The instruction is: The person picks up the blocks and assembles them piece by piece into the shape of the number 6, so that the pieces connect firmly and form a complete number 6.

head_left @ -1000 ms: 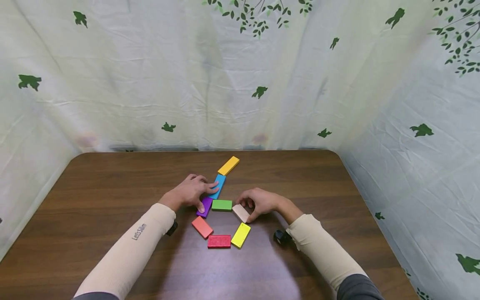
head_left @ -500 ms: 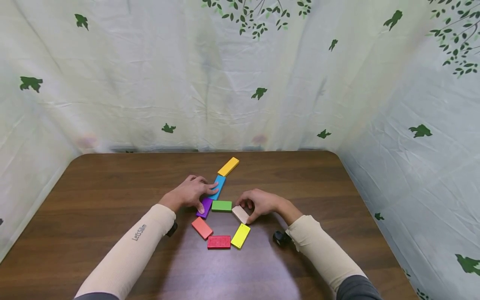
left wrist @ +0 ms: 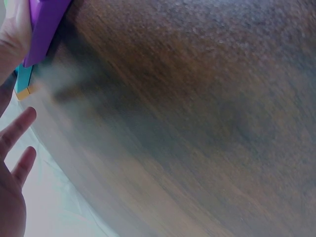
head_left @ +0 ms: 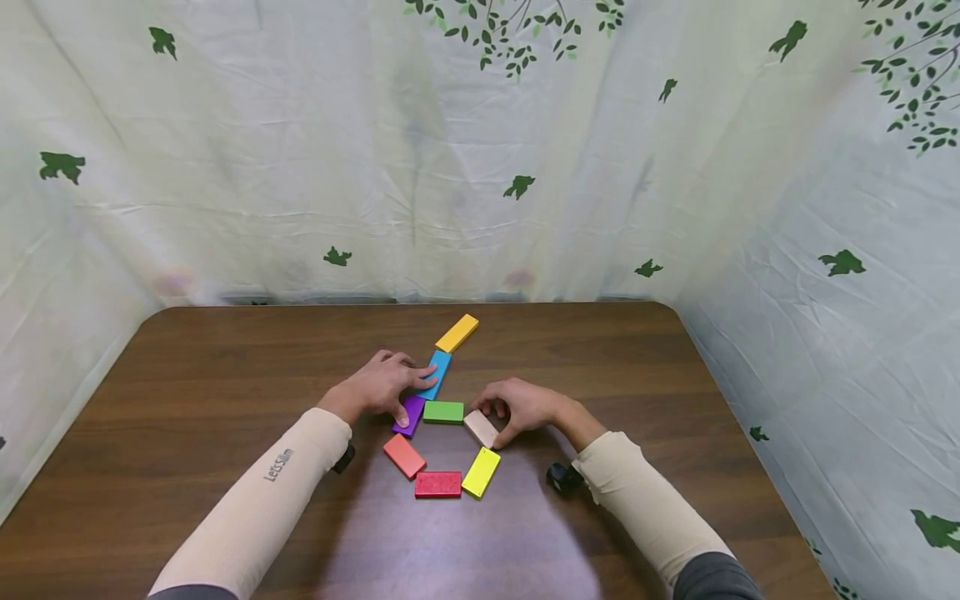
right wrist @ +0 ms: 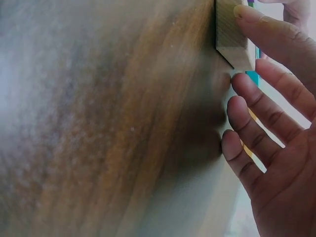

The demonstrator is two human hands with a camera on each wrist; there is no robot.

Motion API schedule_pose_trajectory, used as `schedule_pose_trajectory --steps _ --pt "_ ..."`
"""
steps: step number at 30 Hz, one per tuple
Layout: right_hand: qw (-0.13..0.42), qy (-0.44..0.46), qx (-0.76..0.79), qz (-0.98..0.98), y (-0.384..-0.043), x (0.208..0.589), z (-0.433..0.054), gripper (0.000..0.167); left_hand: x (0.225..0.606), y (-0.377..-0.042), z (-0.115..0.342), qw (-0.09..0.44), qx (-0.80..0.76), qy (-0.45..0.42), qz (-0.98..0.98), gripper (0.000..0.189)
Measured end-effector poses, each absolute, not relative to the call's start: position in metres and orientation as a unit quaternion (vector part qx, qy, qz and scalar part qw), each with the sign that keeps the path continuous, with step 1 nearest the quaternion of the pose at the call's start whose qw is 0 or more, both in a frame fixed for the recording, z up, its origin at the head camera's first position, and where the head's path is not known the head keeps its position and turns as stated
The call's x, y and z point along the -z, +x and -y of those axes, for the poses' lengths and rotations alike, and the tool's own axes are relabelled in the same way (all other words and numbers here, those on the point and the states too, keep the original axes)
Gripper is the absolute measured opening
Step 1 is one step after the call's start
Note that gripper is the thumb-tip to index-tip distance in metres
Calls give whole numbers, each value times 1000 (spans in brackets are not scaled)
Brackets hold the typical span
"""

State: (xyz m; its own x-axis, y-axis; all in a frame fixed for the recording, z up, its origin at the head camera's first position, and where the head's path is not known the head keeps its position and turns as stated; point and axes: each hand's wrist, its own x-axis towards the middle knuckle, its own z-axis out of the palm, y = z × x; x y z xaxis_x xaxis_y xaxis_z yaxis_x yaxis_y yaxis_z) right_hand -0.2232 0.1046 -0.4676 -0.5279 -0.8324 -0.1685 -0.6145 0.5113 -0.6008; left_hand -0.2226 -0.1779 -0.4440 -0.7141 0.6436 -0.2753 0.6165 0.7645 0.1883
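In the head view, my left hand (head_left: 378, 386) lies over a purple block (head_left: 410, 414) and a blue block (head_left: 437, 377). Its thumb touches the purple one while a straight finger rests on the blue one. The left wrist view shows the thumb along the side of the purple block (left wrist: 44, 32), two other fingers spread apart from it. Opposite, my right hand (head_left: 521, 408) pinches a plain wooden block (head_left: 480, 427) between thumb and index finger at its two ends. In the right wrist view the thumb presses the wooden block's (right wrist: 229, 24) side, its remaining fingers close over the table.
A green block (head_left: 444, 412) lies between the purple and wooden ones. Yellow (head_left: 482, 472), red (head_left: 438, 484) and coral (head_left: 405, 457) blocks curve round below it, forming a ring. An orange block (head_left: 457, 333) extends beyond the blue one. Everything lies on a brown wooden table (head_left: 247, 375).
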Motion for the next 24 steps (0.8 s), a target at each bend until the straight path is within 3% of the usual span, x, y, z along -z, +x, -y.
schedule_pose_trajectory --steps 10,24 --pt "234 -405 264 -844 -224 465 -120 69 445 -223 176 146 -41 365 -918 88" --pt "179 -330 276 -885 -221 452 -167 58 443 -220 175 142 -13 361 -921 87"
